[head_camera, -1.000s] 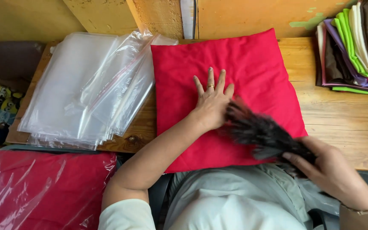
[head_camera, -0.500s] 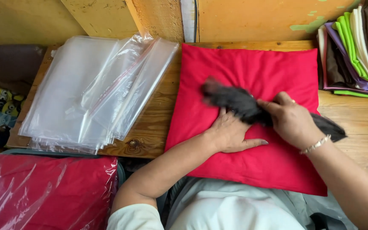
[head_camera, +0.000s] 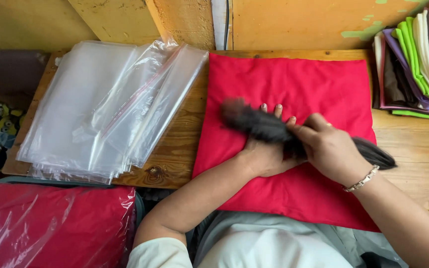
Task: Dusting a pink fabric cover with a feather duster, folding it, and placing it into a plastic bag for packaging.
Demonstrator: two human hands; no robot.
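A red cushion cover (head_camera: 294,84) lies flat on the wooden table (head_camera: 184,129). My left hand (head_camera: 264,151) rests palm down on its middle, fingers spread. My right hand (head_camera: 328,149) grips a dark bristly brush (head_camera: 254,121) by its middle and holds it across the cover, over my left hand. The brush's bushy end points left and its tapered dark end (head_camera: 376,154) sticks out to the right. A metal bracelet (head_camera: 361,179) sits on my right wrist.
A loose pile of clear plastic zip bags (head_camera: 105,104) covers the table's left half. Folded coloured cloths (head_camera: 413,59) are stacked at the far right. A bagged red cushion cover (head_camera: 50,226) lies at the lower left. A yellow wall runs behind the table.
My right hand has swept the brush from the cover's lower right up and leftwards across it. My left hand has stayed flat on the cover, shifting slightly.
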